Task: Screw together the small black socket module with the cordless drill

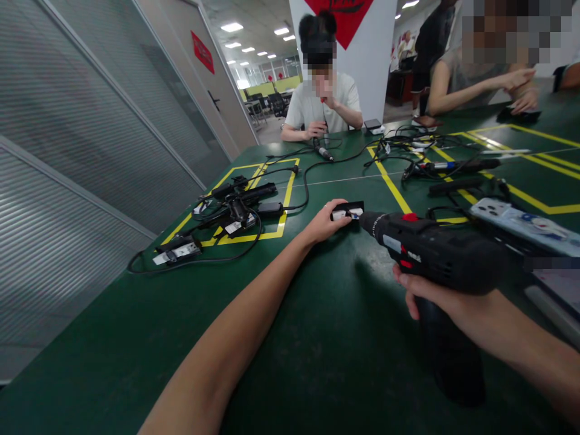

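Seemingly at a drilling or screwing step: aiming a power drill (444,252) leftward at a small black-and-white part (348,212) on the green table (317,344), with the chuck (372,224) right at the part's right end. Pinching the part from the left with the left hand (327,222) in a narrow grip — thumb on the near side, fingers toward the far side. Wrapping the right hand (439,297) firmly round the drill's handle, near and to the right. Cannot tell contact from a slight gap between chuck and part; too small to make out any bit or screw.

Calling next, by the look of it, for bracing the part against twist, squaring the drill to the work, and only then squeezing the trigger. Liable to spin or skid if pinched loosely.

As for materials: dark matte plastic on the drill, rounded at the back, bright with red accents (410,217) and tapering toward the chuck. Boxy and dark-walled in the small part, white on the near face. Smooth, faintly shiny green on the tabletop, crossed by flat yellow tape (390,182). To the left, a jumble of angular black parts (240,208) and a round, bendy cable (306,187); to the right, a flat pale-blue piece (530,223) with dark round marks.
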The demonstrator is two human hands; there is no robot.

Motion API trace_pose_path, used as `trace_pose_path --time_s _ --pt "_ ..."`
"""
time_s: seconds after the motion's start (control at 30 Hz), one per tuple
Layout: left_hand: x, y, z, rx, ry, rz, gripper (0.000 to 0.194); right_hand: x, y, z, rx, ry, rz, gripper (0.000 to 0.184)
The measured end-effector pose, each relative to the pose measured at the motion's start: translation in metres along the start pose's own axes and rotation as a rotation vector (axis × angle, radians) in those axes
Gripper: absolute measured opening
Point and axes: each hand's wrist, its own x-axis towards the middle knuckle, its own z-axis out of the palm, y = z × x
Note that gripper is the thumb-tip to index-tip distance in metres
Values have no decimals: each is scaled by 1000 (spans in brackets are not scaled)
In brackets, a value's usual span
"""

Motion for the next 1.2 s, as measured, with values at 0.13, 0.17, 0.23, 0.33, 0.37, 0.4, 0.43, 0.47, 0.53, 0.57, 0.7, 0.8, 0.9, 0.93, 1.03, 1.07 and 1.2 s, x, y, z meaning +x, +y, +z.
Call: trace_pose_path --time_s 0.13,0.17,0.23,0.33,0.37,0.4,0.43,0.47,0.53,0.57,0.7,0.8,0.9,0.93,1.03,1.07,1.2 --pt "2 -2 1 -10 3 4 53 -1 5 0 -79 -27 -19 26" --pt "2 -3 1 -11 2 1 53 -1 5 0 -63 -28 -25 25" --pt "2 -3 1 -13 1 -7 53 0 5 1 -19 -21 -35 23" --pt "1 -2 1 -27 3 -11 53 0 5 2 -9 -8 -39 23" --pt "1 -1 1 -36 -1 -13 52 0 6 2 -20 -5 -43 23" --pt "0 -1 0 -46 -6 -15 52 0 6 2 -33 0 -47 23" --pt "0 -1 0 -54 -12 -17 52 0 6 2 -41 5 -54 24" --pt "0 0 0 -59 -17 -20 52 0 6 2 -41 7 -62 25" --pt "0 0 0 -63 -20 -26 52 -1 6 1 -22 1 -67 27" --pt "0 0 0 -62 -19 -29 52 -1 6 1 -14 1 -67 28" --pt "0 -2 0 -57 -10 -27 53 -1 9 -1 -54 1 -72 37" --pt "0 -2 0 -54 1 -18 54 0 13 -2 -83 -7 -53 39" --pt "0 -1 0 -52 -3 -22 55 1 13 -2 -88 6 -64 39" --pt "-1 0 0 -52 -6 -25 55 1 12 -2 -89 1 -70 39" --pt "-1 1 0 -51 -6 -34 55 1 9 -3 -69 -19 -60 34" --pt "-1 1 0 -49 -4 -35 55 1 8 -4 -48 -24 -50 31" --pt "0 2 -1 -48 -9 -33 54 1 5 -5 38 -31 -13 23"
